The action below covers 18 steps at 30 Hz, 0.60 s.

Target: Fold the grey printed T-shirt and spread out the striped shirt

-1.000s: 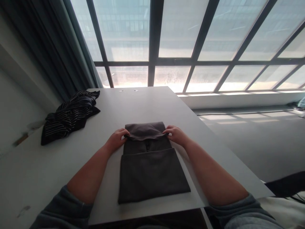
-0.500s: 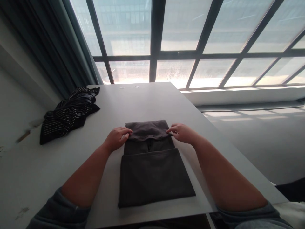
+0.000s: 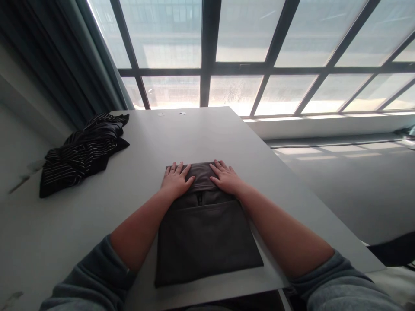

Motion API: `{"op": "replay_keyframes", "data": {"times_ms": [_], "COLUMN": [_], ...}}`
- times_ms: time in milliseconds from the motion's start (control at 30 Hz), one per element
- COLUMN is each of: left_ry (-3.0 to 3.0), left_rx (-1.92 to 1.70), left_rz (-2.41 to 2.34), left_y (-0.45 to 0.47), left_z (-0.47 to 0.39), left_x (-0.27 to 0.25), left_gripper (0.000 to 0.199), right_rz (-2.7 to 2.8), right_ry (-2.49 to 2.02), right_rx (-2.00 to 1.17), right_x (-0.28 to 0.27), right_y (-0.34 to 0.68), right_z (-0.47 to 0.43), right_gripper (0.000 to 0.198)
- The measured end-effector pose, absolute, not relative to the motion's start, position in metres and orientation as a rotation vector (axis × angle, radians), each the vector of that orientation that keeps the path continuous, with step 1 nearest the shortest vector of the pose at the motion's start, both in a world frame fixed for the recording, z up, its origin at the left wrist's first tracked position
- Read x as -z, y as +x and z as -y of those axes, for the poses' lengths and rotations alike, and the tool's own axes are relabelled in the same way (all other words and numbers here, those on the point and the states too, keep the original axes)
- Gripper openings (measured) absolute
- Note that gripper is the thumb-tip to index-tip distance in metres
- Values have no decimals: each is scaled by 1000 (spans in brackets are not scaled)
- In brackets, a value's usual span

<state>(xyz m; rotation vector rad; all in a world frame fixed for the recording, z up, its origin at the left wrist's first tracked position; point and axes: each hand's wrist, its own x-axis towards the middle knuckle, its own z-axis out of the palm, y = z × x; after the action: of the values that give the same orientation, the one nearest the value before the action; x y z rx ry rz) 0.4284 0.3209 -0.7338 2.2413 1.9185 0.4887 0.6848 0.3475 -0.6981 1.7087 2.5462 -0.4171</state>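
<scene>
A dark grey folded garment [image 3: 209, 239] with a short zipper lies flat on the white table [image 3: 181, 138] in front of me. Its far end is turned over toward me as a flap, and its near part forms a wide folded panel. On the left side of that flap my left hand [image 3: 177, 179] rests palm down, fingers spread. My right hand [image 3: 226, 177] lies the same way on the flap's right side. Between the two thumbs a strip of cloth shows. The zipper sits just below, partly covered by the panel's edge.
A crumpled black garment with white stripes [image 3: 82, 151] lies at the table's left edge, near a dark curtain [image 3: 65, 56]. Large framed windows [image 3: 240, 90] stand beyond the far edge. The table's right edge slants down toward me, with floor [image 3: 333, 185] beyond.
Both hands were pinching the flap's side edges; now they have moved inward and lie flat on it with fingers spread. The view has shifted slightly.
</scene>
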Motion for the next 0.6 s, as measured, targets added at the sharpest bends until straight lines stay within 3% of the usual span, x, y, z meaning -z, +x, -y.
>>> {"op": "replay_keyframes", "data": {"times_ms": [367, 600], "left_ry": [1989, 2099], "left_rx": [-592, -885], "left_rz": [-2052, -1685], "left_y": [404, 373], "left_z": [-336, -345], "left_x": [753, 758], "left_gripper": [69, 62], "right_rz": [-2547, -2645], "right_ry": [1808, 1770], "right_rx": [410, 448], "right_x": [711, 708], "right_y": [687, 695], "right_z": [-354, -354], "right_gripper": [83, 77]}}
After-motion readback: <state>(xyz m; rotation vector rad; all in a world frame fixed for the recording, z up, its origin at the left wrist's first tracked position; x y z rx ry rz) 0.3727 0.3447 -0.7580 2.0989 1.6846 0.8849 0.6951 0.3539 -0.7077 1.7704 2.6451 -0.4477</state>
